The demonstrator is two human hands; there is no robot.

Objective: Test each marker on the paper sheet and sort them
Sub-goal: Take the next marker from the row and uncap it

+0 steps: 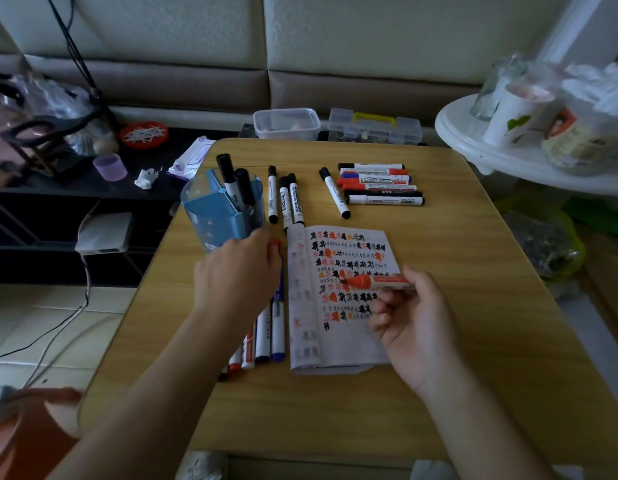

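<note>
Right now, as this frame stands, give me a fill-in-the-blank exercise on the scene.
The right hand holds an uncapped red marker, tip on the scribbled white ____.
The left hand pinches a small red ____.
The translucent blue plastic pen holder contains ____ black-capped markers.
Missing: paper sheet; cap; two.

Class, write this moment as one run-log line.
right hand: grips uncapped red marker, tip at scribbled white paper sheet; left hand: pinches red cap
</note>
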